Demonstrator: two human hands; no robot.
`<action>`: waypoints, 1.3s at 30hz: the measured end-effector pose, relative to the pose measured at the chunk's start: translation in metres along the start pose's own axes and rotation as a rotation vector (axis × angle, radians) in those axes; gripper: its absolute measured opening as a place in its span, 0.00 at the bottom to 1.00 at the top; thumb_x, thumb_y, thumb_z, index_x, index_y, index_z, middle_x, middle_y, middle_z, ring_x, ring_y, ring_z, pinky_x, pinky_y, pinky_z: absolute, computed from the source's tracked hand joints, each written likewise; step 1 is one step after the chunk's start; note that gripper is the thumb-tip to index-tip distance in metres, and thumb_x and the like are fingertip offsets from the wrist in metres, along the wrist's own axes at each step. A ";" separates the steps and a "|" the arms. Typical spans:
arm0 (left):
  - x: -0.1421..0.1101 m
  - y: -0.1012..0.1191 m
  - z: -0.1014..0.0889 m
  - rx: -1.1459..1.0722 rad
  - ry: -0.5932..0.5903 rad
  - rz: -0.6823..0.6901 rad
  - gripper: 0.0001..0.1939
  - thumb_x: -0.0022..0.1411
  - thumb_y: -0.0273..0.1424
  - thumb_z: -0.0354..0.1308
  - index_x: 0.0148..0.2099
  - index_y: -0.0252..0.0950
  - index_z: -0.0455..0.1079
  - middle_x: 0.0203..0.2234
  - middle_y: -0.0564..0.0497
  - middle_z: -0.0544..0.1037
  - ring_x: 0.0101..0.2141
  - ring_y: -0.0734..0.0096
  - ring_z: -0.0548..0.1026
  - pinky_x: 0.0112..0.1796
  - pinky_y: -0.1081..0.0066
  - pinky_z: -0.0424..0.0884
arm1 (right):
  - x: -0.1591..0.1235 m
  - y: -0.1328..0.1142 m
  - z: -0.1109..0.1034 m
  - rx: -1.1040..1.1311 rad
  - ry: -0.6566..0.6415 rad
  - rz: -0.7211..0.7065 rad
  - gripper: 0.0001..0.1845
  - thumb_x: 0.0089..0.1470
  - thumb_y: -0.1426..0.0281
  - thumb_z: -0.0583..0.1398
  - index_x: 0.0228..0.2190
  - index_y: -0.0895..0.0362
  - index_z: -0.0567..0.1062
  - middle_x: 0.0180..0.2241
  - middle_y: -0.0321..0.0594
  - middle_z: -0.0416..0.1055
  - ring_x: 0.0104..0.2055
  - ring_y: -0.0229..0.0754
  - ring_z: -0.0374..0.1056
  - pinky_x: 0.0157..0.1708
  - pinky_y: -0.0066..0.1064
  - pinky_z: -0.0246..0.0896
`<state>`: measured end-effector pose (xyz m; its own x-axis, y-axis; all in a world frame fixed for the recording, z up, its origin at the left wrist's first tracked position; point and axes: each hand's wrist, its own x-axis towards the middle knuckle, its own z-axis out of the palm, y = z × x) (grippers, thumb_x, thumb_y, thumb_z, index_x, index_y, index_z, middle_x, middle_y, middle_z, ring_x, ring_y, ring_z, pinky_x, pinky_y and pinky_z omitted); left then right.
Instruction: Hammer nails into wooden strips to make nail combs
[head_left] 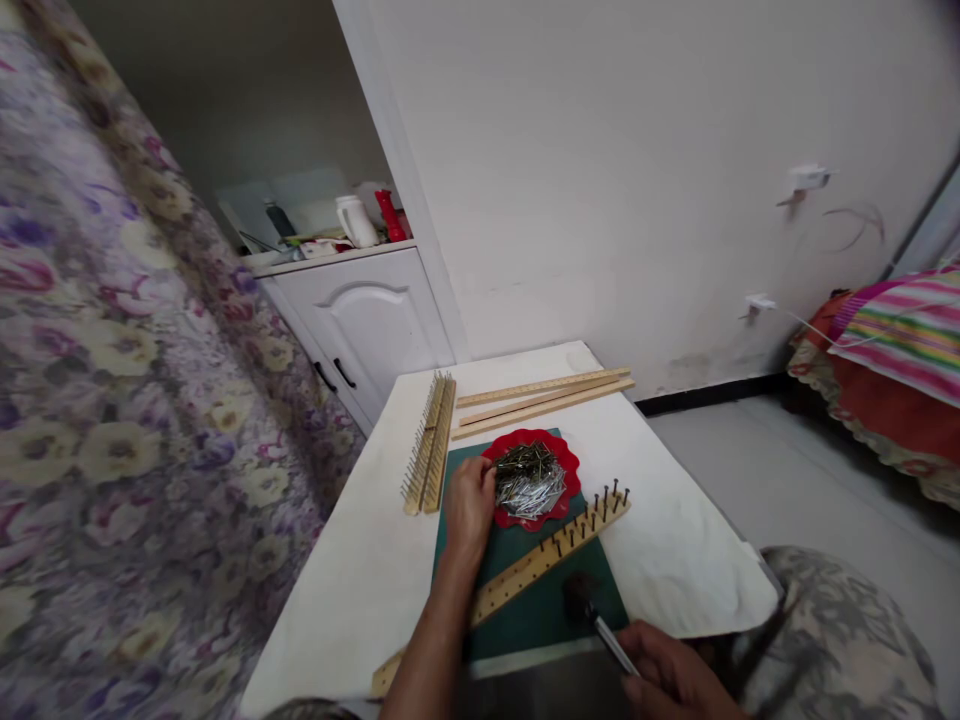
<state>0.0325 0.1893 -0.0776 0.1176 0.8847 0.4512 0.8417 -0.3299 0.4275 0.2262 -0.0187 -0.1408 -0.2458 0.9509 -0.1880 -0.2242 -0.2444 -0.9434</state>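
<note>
My left hand is at the left rim of a red scalloped dish, its fingers curled together; what they hold, if anything, is hidden. The dish contains many nails, some silver, some darker. My right hand grips the metal handle of a hammer, whose dark head is blurred over a green mat. Between my hands a wooden strip with rows of holes lies diagonally across the mat. Several dark nails stand upright in its far right half; my left forearm covers part of its near end.
Wooden strips full of upright nails lie at the table's left. Several bare strips lie along the back of the white-covered table. A floral curtain hangs on the left, and a white cabinet stands behind. My knee is at the right.
</note>
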 end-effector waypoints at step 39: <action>-0.108 0.039 0.006 -0.433 -0.213 -0.035 0.07 0.57 0.26 0.51 0.37 0.38 0.69 0.29 0.53 0.76 0.30 0.70 0.73 0.31 0.74 0.65 | -0.010 -0.009 0.005 -0.094 0.025 0.046 0.21 0.50 0.50 0.57 0.32 0.56 0.63 0.13 0.24 0.63 0.07 0.26 0.50 0.07 0.17 0.40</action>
<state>0.0555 0.0827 -0.1150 0.2370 0.9304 0.2796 0.5552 -0.3659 0.7469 0.2257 -0.0266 -0.1291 -0.2302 0.9437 -0.2374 -0.1238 -0.2704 -0.9548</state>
